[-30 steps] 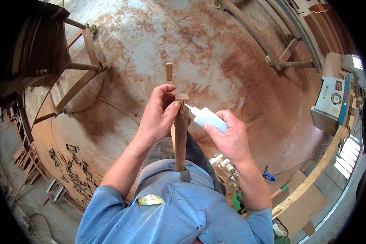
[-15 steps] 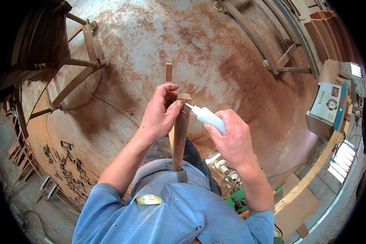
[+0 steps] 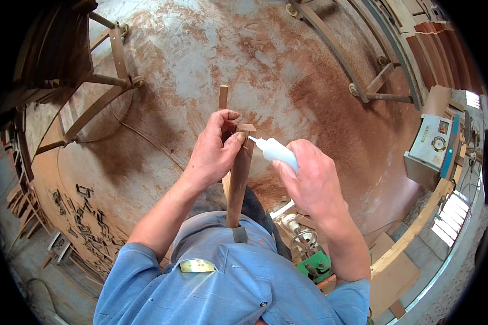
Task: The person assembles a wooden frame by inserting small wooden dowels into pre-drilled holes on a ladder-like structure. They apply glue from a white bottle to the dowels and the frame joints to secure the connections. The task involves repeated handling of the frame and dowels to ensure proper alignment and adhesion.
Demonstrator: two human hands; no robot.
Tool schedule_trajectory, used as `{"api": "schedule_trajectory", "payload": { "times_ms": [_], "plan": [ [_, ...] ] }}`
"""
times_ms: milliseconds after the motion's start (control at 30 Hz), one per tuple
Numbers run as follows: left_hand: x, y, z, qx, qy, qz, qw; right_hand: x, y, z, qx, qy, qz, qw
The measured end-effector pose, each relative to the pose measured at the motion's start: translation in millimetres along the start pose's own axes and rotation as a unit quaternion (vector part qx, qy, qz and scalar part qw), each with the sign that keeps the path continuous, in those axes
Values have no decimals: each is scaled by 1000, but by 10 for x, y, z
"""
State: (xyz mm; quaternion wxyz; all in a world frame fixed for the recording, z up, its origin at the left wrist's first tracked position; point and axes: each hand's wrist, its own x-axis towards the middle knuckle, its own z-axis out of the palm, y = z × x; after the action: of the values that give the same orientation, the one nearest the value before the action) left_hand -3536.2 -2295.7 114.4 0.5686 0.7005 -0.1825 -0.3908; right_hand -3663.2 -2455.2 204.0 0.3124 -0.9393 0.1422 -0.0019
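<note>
A long wooden piece (image 3: 238, 187) runs from my waist out to its pale angled end in front of me. My left hand (image 3: 211, 151) is closed at that end, thumb pressed near the tip; something thin shows by the thumb, too small to name. Gripped in my right hand (image 3: 315, 181) is a white squeeze bottle (image 3: 278, 153) with a narrow nozzle. The bottle lies tilted, nozzle pointing left at the wood just beside my left thumb. Whether the nozzle touches the wood I cannot tell. Beyond my left hand another narrow wooden bar (image 3: 223, 97) sticks out.
Wheeled wooden racks stand far left (image 3: 119, 54) and far right (image 3: 336, 51). Many metal clamps (image 3: 87, 219) lie at the lower left. A grey machine box with a dial (image 3: 429, 145) is at the right. Green machinery (image 3: 314, 265) sits by my right elbow. A hose (image 3: 146, 141) crosses the dusty floor.
Both hands keep nearly the same pose on the wood and bottle. The view has shifted slightly, and my right forearm sits a little further right.
</note>
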Motion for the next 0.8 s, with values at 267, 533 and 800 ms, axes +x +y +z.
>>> {"api": "schedule_trajectory", "payload": {
  "times_ms": [267, 533, 800],
  "plan": [
    [9, -51, -26, 1, 10, 7, 1000, 66, -46, -9, -1, -4, 5, 1000],
    [45, -112, -76, -2, 29, 17, 999, 119, -105, -5, -26, 12, 8, 1000],
    [57, -55, -131, 6, 31, 0, 1000, 168, -97, 90, -33, 13, -19, 999]
  ]
}}
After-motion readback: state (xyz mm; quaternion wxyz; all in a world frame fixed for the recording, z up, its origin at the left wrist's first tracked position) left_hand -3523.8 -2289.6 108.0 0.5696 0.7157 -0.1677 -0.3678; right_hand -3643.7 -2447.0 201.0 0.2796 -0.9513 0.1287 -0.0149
